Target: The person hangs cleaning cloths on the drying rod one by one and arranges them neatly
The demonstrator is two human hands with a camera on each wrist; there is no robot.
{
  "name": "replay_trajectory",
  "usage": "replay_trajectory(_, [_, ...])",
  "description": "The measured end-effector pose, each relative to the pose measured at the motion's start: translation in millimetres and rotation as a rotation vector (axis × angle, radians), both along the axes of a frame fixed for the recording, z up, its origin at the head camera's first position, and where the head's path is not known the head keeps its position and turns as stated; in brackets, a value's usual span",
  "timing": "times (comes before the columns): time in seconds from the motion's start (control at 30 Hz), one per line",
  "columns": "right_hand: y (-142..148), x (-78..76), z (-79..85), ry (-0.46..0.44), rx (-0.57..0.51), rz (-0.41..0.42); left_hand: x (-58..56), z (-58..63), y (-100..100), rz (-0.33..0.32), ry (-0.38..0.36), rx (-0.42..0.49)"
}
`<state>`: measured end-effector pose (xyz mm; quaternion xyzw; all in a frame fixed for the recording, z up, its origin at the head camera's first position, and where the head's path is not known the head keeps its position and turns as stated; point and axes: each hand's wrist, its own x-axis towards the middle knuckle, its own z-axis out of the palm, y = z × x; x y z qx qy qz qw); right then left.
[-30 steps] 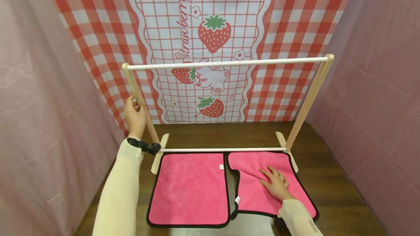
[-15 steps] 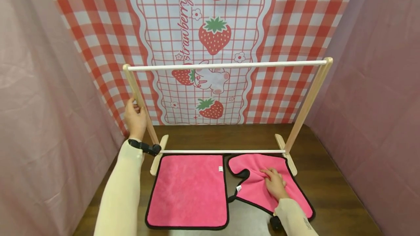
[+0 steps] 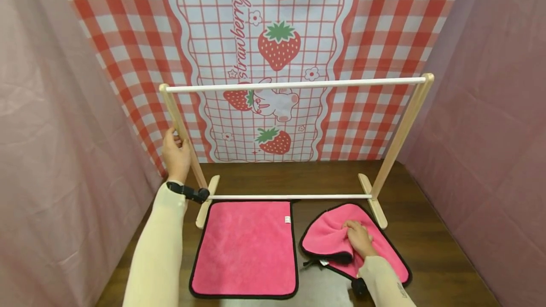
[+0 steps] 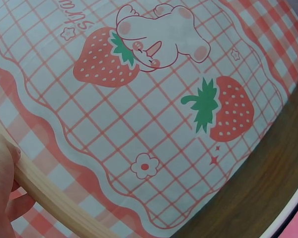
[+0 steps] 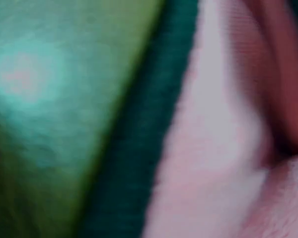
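A pink curtain (image 3: 77, 108) hangs to the left of the left hand (image 3: 176, 156). That hand grips the left post of the rack (image 3: 294, 85), thumb and fingers curled about it, with a black strap (image 3: 181, 188) around the wrist below. The backdrop (image 3: 375, 27), printed with strawberries, hangs beyond both hands. Between the hands, nearer the person than the rack's low bar, the flat cloth (image 3: 245, 250) lies smooth on the table (image 3: 443, 250), black-edged, a white tag near its far right corner. Just beside it, the rumpled cloth (image 3: 326, 238) lies under the right hand (image 3: 359, 238), whose curled fingers pinch a fold; its left part bunches up beside them. Another curtain (image 3: 486, 108) hangs farther right.
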<state>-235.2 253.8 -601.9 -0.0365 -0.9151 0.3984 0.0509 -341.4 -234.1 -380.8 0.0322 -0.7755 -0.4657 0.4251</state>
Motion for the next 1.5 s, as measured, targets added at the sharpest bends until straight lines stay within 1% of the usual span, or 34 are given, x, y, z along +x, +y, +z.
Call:
replay_trajectory(0.1, [2, -0.6, 3.0, -0.028, -0.045, 0.011, 1.2, 0.2, -1, -0.005, -0.009, 0.007])
replay_trajectory(0.27, [3, 0.4, 6.7, -0.034, -0.094, 0.037, 2.0, 0.5, -1, -0.007, -0.024, 0.011])
replay_trajectory(0.4, [2, 4.6, 9.8, -0.047, -0.070, 0.042, 1.1, 1.1, 0, 0.001, -0.030, 0.013])
replay_trajectory(0.47, [1, 6.4, 11.2, -0.072, -0.067, 0.045, 0.2, 1.5, 1, 0.005, -0.028, 0.014])
replay_trajectory(0.57, [0, 7.9, 12.1, -0.095, -0.084, 0.044, -0.8, 1.9, 2, -0.002, -0.013, 0.017])
replay_trajectory(0.63, [0, 8.6, 12.3, -0.087, -0.125, 0.052, -0.7, 1.9, 2, -0.007, -0.011, 0.022])
replay_trajectory(0.73, [0, 9.2, 11.4, -0.015, -0.140, 0.075, -0.3, 1.1, 2, -0.004, -0.025, 0.026])
replay_trajectory(0.8, [1, 9.3, 11.0, 0.055, -0.148, 0.113, 0.4, 0.5, 2, 0.002, -0.038, 0.027])
replay_trajectory(0.83, [1, 9.1, 10.8, 0.102, -0.133, 0.131, 0.8, 0.4, 2, 0.004, -0.043, 0.026])
replay_trajectory(0.9, [1, 8.0, 11.4, 0.216, -0.096, 0.176, 1.6, 0.5, 2, 0.008, -0.049, 0.023])
replay_trajectory(0.97, [1, 6.2, 13.8, 0.353, -0.041, 0.211, 2.6, 1.3, 2, 0.005, -0.051, 0.023])
replay_trajectory(1.03, [1, 3.6, 17.3, 0.487, 0.020, 0.228, 2.6, 1.7, 2, 0.005, -0.050, 0.022])
replay_trajectory(1.07, [1, 2.4, 19.8, 0.544, 0.044, 0.233, 2.7, 1.9, 2, 0.005, -0.049, 0.022])
replay_trajectory(1.13, [1, 0.5, 25.5, 0.627, 0.076, 0.238, 2.2, 1.8, 2, 0.009, -0.047, 0.020])
replay_trajectory(1.2, [0, -0.6, 31.3, 0.675, 0.086, 0.244, 1.7, 1.1, 1, 0.016, -0.044, 0.017])
replay_trajectory(1.27, [-1, -0.7, 36.8, 0.698, 0.083, 0.245, 1.5, 0.6, 1, 0.020, -0.039, 0.013])
replay_trajectory(1.5, [-7, 1.6, 56.0, 0.694, 0.062, 0.254, 3.3, 1.1, 2, 0.012, -0.007, 0.005])
